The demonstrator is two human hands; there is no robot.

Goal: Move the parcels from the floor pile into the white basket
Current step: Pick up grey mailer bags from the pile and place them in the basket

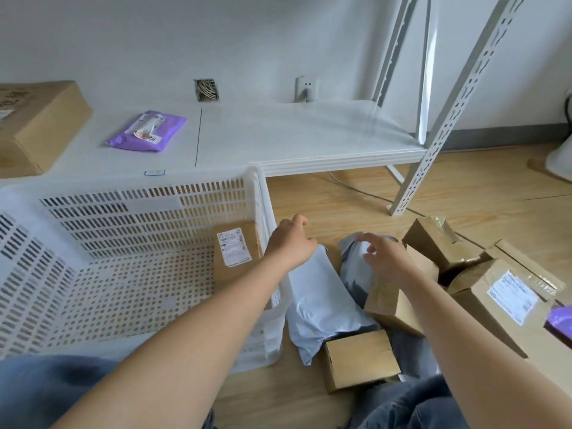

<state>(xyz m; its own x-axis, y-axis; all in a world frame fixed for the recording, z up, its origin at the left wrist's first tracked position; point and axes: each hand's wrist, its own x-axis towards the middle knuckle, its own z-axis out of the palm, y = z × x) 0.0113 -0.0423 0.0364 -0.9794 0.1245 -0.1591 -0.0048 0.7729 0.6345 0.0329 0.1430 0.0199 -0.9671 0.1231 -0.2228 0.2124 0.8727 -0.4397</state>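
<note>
Left hand (291,243) loosely curled, holding nothing; right hand (383,258) spread, also empty, apparently hovering over the grey bag (356,267). Pale bag (322,298) lies between them. White basket (257,193) sits left: lift clear of its rim.

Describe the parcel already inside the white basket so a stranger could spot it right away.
Find the white basket on the floor. In its right far corner a brown cardboard box leans against the wall. It is the only parcel inside, white shipping label facing up.
</note>
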